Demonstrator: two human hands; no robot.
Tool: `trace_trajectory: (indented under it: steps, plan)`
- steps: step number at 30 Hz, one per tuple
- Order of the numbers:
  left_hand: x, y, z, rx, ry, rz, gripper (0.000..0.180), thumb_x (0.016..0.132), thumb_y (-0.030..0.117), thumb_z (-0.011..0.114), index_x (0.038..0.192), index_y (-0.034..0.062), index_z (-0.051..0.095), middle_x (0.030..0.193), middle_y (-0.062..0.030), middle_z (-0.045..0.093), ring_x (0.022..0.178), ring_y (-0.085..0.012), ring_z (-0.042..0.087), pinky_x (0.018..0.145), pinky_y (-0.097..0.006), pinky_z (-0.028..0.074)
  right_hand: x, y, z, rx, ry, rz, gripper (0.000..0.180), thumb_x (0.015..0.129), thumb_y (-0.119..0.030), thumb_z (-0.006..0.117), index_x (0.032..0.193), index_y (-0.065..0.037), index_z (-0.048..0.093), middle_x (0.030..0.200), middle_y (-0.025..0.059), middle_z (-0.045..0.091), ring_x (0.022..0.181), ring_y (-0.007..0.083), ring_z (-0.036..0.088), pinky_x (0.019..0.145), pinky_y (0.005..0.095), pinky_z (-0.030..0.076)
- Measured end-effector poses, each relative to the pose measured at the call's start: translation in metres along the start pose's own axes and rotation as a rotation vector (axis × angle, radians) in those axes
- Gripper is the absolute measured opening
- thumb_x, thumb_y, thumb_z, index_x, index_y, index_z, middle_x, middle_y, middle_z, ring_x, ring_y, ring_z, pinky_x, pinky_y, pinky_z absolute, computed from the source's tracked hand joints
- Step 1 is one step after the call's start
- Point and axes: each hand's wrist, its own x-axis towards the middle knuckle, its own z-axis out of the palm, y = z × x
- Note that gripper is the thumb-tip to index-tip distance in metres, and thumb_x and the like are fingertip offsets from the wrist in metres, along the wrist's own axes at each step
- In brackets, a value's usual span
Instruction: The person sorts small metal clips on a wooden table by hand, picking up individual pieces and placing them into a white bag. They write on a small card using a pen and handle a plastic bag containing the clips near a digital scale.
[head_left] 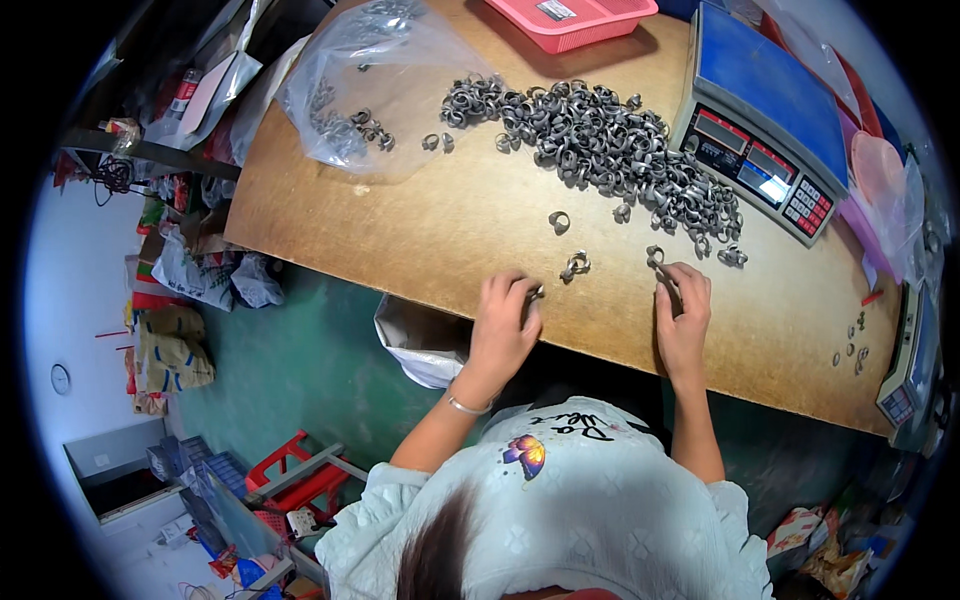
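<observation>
Near the table's front edge, my left hand [505,325] is closed, with a small grey metal ring [538,292] at its fingertips. My right hand [686,312] has its thumb and index finger apart. Its index fingertip reaches a loose metal ring [655,255] and seems to touch it. Between my hands lies a small cluster of rings [575,266], with a single ring [559,221] farther back. Beyond them spreads a large heap of grey metal rings [610,140].
A clear plastic bag [345,90] with rings inside lies at the far left. A pink tray [575,22] sits at the back, and a blue-topped digital scale [765,100] at right. Several small pieces [850,350] lie near another scale [905,370]. A white sack [425,350] stands below the front edge.
</observation>
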Motion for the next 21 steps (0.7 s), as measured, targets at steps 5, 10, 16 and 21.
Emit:
trace_trajectory:
  steps: [5,10,16,21]
  plan:
    - [-0.054,-0.026,-0.023,0.108,0.239,-0.045,0.028,0.071,-0.006,0.062,0.098,0.0009,0.061,0.109,-0.0146,0.055,0.103,-0.0344,0.051,0.088,-0.042,0.044,-0.002,0.000,-0.001,-0.030,-0.013,-0.016,0.020,0.082,0.003,0.060,0.103,0.002,0.062,0.104,0.0149,0.058,0.098,0.0305,0.052,0.085,0.0369,0.044]
    - [-0.061,-0.015,-0.025,0.101,0.306,-0.131,0.035,0.071,-0.008,0.057,0.103,0.0039,0.063,0.119,-0.0167,0.049,0.114,-0.0344,0.044,0.096,-0.043,0.038,-0.003,0.000,0.000,-0.023,0.005,-0.006,0.019,0.083,0.003,0.059,0.102,0.002,0.062,0.105,0.0146,0.058,0.098,0.0295,0.052,0.085,0.0357,0.045]
    - [0.031,0.027,0.031,0.054,-0.040,0.113,0.037,0.077,-0.003,0.064,0.112,0.0034,0.058,0.119,-0.0168,0.050,0.109,-0.0353,0.047,0.093,-0.042,0.041,-0.003,-0.003,0.003,0.075,0.038,0.046,0.019,0.084,0.005,0.057,0.102,0.003,0.062,0.104,0.0145,0.057,0.097,0.0280,0.054,0.082,0.0343,0.047]
    - [0.008,0.003,0.024,-0.025,-0.048,0.137,0.031,0.076,-0.008,0.061,0.105,0.0028,0.060,0.112,-0.0156,0.053,0.102,-0.0356,0.051,0.087,-0.041,0.044,-0.005,0.003,0.002,0.104,0.035,0.063,0.018,0.084,0.005,0.057,0.101,0.003,0.062,0.103,0.0146,0.057,0.096,0.0281,0.054,0.082,0.0340,0.047]
